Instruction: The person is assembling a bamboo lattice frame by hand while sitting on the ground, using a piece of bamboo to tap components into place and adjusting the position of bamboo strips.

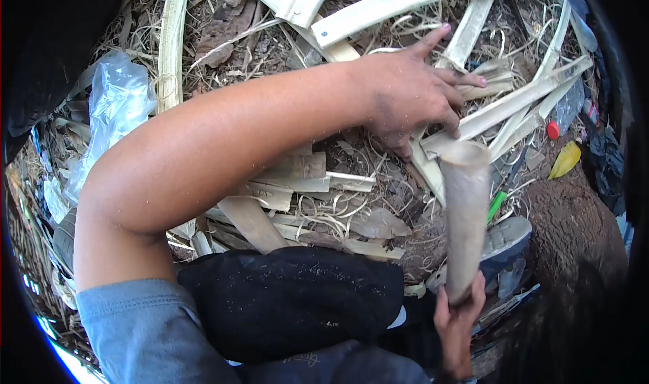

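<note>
My right hand point(462, 309) grips the lower end of a round, pale brown piece of bamboo point(466, 215), which stands nearly upright with its oval cut end up. Across the scene reaches my left arm, and my left hand point(419, 97) is open with its fingers spread, just above and left of the bamboo's upper end. Whether its lower fingertips touch anything is hard to tell. Split bamboo strips point(514, 103) lie beneath and beyond the left hand. A long curved strip point(405, 7) lies farther off.
Shavings and short strips point(351, 181) litter the ground. A clear plastic bag point(118, 100) lies at the left. On the right are a brown mound point(574, 215), a red cap point(554, 130), a yellow leaf point(565, 159) and a shoe point(503, 242).
</note>
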